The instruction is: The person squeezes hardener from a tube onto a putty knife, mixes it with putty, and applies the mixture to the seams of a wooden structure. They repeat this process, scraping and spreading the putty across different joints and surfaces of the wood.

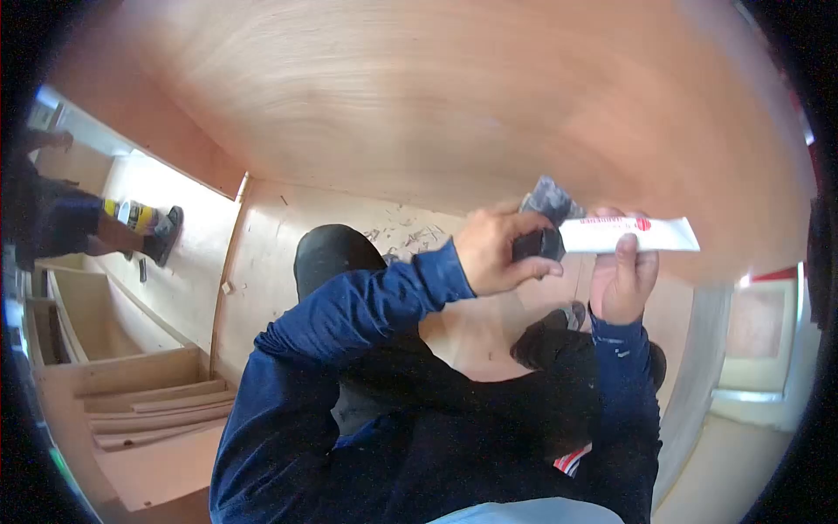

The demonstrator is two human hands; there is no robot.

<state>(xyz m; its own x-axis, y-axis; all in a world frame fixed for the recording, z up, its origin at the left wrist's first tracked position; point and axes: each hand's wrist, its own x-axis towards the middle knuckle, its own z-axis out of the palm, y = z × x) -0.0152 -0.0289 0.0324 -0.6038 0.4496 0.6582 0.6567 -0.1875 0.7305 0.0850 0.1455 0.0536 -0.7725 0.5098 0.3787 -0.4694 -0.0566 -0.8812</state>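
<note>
In front of me my right hand (624,284) pinches a white hardener tube (676,236) with red lettering, the thumb lying across it. The tube is level, its tail end pointing right. My left hand (497,249) is closed at the tube's other end, around a black block-like piece (539,245). A grey, smeared flat piece (552,199) sticks up beside the same fingers; whether the two are one tool I cannot make out. The tube's nozzle end is hidden at the left fingers.
A large curved plywood panel (375,96) rises ahead. Shavings (423,237) litter the floor between my knees. At left are another person's leg (118,234), a yellow-and-white can (131,214) and wooden frames with stacked boards (157,417).
</note>
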